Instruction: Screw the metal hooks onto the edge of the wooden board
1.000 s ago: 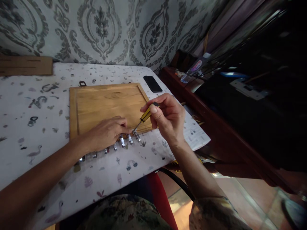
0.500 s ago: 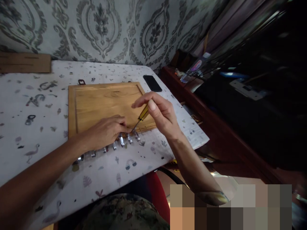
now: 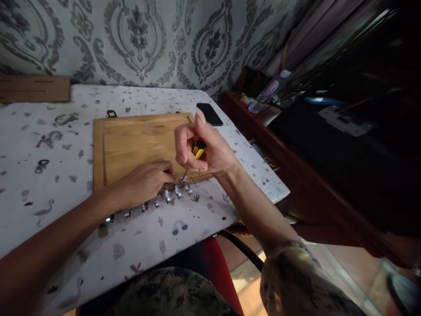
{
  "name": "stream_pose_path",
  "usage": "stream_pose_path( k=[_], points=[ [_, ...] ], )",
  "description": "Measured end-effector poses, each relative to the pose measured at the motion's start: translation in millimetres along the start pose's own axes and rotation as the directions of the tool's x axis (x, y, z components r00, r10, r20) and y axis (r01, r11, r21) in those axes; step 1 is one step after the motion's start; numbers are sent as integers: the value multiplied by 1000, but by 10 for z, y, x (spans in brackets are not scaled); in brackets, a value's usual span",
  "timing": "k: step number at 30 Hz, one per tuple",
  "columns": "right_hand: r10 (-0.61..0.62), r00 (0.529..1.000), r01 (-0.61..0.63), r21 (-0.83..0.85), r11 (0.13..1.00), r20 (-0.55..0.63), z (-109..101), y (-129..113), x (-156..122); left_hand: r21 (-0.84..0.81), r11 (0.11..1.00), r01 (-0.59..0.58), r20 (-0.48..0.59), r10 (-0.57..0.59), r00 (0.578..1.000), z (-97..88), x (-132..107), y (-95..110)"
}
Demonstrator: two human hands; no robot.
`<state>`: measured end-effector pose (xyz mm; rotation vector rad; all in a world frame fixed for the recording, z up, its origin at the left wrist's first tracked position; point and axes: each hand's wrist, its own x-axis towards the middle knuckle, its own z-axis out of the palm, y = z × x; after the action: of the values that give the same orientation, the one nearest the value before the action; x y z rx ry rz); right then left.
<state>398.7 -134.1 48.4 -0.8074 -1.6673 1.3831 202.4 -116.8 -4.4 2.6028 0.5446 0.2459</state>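
Observation:
A yellow-and-black screwdriver [image 3: 199,150] is in my right hand [image 3: 208,147], its handle wrapped by curled fingers with the thumb raised. The shaft slants down to a shiny metal clip [image 3: 187,188] at the near right edge of a framed wooden board [image 3: 141,140]. My left hand [image 3: 148,182] rests over the board's near edge, with its fingertips closed against that clip beside the screwdriver's tip; its other fingers are bent and partly hidden. Several more curved metal clips [image 3: 167,194] line the same edge, leftward along the board.
The board lies on a table with a printed white cloth [image 3: 138,239]. A black phone [image 3: 210,114] lies beyond it, and cardboard [image 3: 34,87] is at the far left. A dark red wooden ledge [image 3: 279,153] with a clear bottle [image 3: 269,91] stands to the right.
My right hand has turned over and closed its fingers round the screwdriver handle, which showed more openly before. My left hand and the board have stayed in place.

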Motion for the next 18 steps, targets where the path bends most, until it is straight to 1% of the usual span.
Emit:
stream_pose_path(
  k=[1, 3, 4, 6, 7, 9, 10, 11, 12, 13, 14, 16, 18],
  points=[
    [7, 1000, -7, -15, 1000, -15, -1, -11, 15, -3, 1000, -4, -1, 4, 1000, 3, 0, -5],
    [24, 991, -31, -54, 998, -134, 34, -27, 31, -3, 1000, -22, -11, 22, 1000, 9, 2, -15],
    [23, 977, -38, -64, 997, -213, 73, -33, 30, 0, 999, -32, -18, 32, 999, 13, 3, -19],
    [-15, 926, -10, -63, 998, -377, 188, -36, 12, 10, 999, -46, -34, 46, 998, 18, 4, -26],
    [-55, 886, 30, -62, 998, -460, 258, -32, -5, 13, 999, -50, -38, 50, 998, 16, 2, -28],
    [-150, 772, 113, -99, 989, -618, 394, -12, -42, 8, 998, -58, -32, 58, 998, 6, -3, -26],
    [-180, 712, 119, -137, 983, -679, 448, 3, -60, 0, 998, -60, -24, 60, 998, -2, -6, -24],
    [-201, 671, 126, -158, 979, -714, 486, 19, -76, -8, 998, -59, -15, 59, 998, -12, -10, -21],
    [-208, 654, 114, -177, 978, -727, 504, 35, -90, -13, 998, -53, -3, 53, 999, -22, -13, -17],
    [-205, 655, 98, -188, 977, -727, 501, 49, -103, -14, 999, -45, 8, 45, 999, -30, -14, -13],
    [-199, 676, 85, -193, 978, -709, 479, 60, -117, -11, 999, -35, 17, 35, 999, -36, -14, -10],
    [-190, 748, 95, -182, 979, -636, 391, 75, -157, 1, 1000, -25, 31, 25, 999, -42, -10, -7],
    [-208, 824, 164, -131, 978, -527, 275, 77, -225, 8, 999, -33, 34, 33, 999, -37, -3, -13]
  ],
)
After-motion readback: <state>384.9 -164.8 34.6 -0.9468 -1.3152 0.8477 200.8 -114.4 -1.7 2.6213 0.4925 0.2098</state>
